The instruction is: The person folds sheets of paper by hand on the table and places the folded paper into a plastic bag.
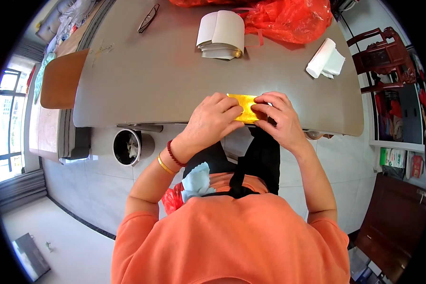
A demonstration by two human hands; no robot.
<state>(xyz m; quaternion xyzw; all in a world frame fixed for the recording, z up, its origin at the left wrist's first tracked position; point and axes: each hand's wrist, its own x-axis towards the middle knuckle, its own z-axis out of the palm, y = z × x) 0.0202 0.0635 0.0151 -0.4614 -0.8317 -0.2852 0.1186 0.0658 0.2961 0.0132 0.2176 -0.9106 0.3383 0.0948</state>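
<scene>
A shiny gold foil sheet (247, 108) is held between my two hands at the table's near edge. My left hand (217, 113) grips its left side, the fingers bent over the top. On the other side my right hand (278, 116) pinches the sheet's right edge between thumb and fingers. The underside of the sheet and some fingertips are hidden. Beyond my hands, a thick stack of curved white paper (221, 33) stands on the grey table (146, 90).
Red plastic bags (288, 21) lie at the table's far side. A white roll (322, 57) rests at the right, eyeglasses (148, 19) at the far left. Below the table's left edge stands a waste bin (128, 147). A wooden stool (64, 80) and a carved chair (381, 57) flank the table.
</scene>
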